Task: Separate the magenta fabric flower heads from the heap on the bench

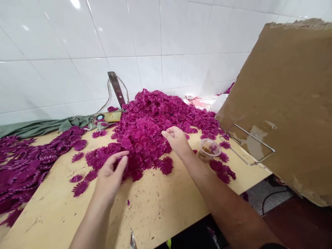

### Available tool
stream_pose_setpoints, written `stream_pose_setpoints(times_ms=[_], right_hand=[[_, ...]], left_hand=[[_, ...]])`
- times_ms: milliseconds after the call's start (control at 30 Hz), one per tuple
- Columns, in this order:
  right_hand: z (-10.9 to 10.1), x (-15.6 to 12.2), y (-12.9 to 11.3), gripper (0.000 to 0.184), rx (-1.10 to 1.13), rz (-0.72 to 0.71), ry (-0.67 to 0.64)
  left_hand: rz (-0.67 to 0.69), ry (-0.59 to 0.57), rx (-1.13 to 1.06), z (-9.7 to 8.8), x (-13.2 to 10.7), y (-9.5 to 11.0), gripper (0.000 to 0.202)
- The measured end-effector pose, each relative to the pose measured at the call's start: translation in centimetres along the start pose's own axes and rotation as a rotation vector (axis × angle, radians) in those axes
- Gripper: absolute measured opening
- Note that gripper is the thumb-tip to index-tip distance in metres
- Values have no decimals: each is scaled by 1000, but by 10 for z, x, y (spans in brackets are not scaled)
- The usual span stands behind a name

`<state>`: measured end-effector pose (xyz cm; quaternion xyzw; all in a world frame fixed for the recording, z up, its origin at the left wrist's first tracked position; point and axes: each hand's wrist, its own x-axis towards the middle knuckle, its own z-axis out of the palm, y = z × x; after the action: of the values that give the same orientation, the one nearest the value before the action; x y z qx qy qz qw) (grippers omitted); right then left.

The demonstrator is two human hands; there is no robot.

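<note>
A large heap of magenta artificial flower petal discs lies on the pale tabletop. At the heap's front left edge is my left hand, its thumb and index fingertips close together in a pinch. My right hand is over the right front of the heap, thumb and forefinger pinched. Whatever either pinch holds is too small or hidden to make out. One loose petal disc lies flat between the two hands. Beside my right forearm stands a clear plastic cup with small brownish pieces inside.
More magenta discs spread along the left. Behind them lie green cloth and a yellow object with a round dark lens-like spot. A cardboard sheet leans at right, a wire frame against it. White tiled wall closes the back.
</note>
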<state>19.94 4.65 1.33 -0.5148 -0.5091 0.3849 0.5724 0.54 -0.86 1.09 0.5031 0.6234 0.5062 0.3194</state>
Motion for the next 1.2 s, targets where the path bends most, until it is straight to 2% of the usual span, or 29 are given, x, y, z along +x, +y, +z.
stream_pose_setpoints(times_ms=[100,200,267,367,500,567,633,733,800,867,933,1000,1067,1133,1200], right_hand=[[16,-15,-12,24,99,60,-161],[27,-26,-19,21,186,130,-266],[27,-26,-19,19,197,171,-268],[18,-16,-13,17,133,178,-194],[-2,2,-4,15,-26,58,-7],[-8,4,-3,13,-101,-28,5],[-8,-3,-5,23,-129,-57,-148],[4,-22,-10,47,-93,-43,-504],[14,-31,-13,44,-65,-93,-687],[19,-33,-14,29,-98,-136,-762],[16,-27,-15,17,-210,-129,-691],[6,-18,-13,17,-372,-111,-509],[-7,-11,-11,18,-564,-123,-312],[-18,-13,-9,40,-760,-148,-174],[-26,-23,-8,65,-892,-176,-185]], left_hand=[[25,-187,-11,24,-10,16,43],[71,-215,-75,41,-13,21,31],[78,-164,-98,43,-11,17,22],[71,-64,-111,32,-2,9,20],[50,154,-132,10,15,4,17],[41,202,-133,4,20,3,16],[17,153,-133,6,19,5,16],[-1,-22,-138,17,7,10,18],[26,-78,-157,22,1,14,18],[39,-26,-204,21,1,17,17],[23,94,-245,13,6,18,15],[-5,212,-251,1,15,16,13],[-26,277,-203,-10,22,13,11],[-53,276,-90,-17,25,10,14],[-77,269,70,-20,24,7,31]])
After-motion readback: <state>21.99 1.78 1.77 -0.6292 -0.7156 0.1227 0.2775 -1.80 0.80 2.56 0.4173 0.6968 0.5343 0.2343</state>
